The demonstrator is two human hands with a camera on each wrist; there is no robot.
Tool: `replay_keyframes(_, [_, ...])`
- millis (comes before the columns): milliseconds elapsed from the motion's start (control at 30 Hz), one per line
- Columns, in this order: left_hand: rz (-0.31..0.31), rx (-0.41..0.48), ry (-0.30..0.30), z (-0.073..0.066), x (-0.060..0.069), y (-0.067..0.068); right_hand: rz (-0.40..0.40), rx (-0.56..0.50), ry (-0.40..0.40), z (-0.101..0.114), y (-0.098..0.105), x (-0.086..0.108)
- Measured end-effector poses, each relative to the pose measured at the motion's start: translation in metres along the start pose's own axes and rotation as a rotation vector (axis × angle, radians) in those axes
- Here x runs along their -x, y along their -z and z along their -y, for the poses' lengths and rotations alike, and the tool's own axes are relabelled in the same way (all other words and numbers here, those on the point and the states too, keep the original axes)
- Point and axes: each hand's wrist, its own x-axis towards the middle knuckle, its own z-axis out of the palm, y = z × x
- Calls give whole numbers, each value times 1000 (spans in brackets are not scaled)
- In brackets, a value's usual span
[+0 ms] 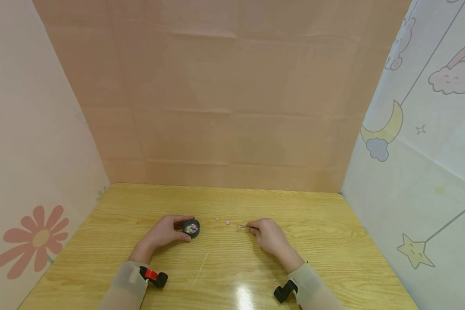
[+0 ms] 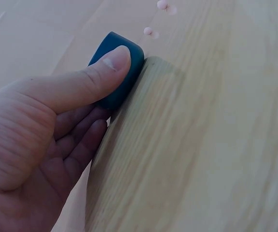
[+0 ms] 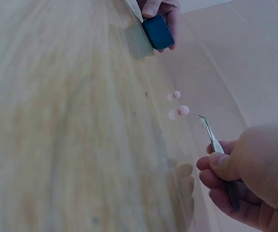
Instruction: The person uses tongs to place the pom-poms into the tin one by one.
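Observation:
My left hand point(image 1: 165, 232) grips a small dark round container point(image 2: 125, 87) by its sides, thumb on the near side. Several tiny coloured balls point(image 1: 192, 228), some yellow and some purple, lie inside it in the head view. My right hand point(image 1: 270, 236) pinches metal tweezers point(image 3: 217, 145) with a bent tip pointing left. A whitish speck shows at the tip; I cannot tell whether it is a ball. Between the hands, a smaller pink ball point(image 3: 177, 94) and a larger pink ball point(image 3: 184, 110) rest on the table, apart from the container and tweezers.
The wood-grain table point(image 1: 217, 262) runs back to a creased tan backdrop point(image 1: 232, 99). A pale sheet with a flower point(image 1: 41, 238) stands on the left, and one with a moon point(image 1: 391, 125) on the right. Each wrist wears a black camera mount point(image 1: 155, 277).

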Motion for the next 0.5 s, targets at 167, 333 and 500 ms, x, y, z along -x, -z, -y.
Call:
replay_keyframes(167, [-2,-3,8,0,0,0,-5,-7,1,0,0,0])
replay_keyframes(333, [-6,-4,22,-1,0,0,-16,3,10,4,2,0])
replay_keyframes(500, [-6,2,20,-2,0,-1,-25,5,37,6,3,-1])
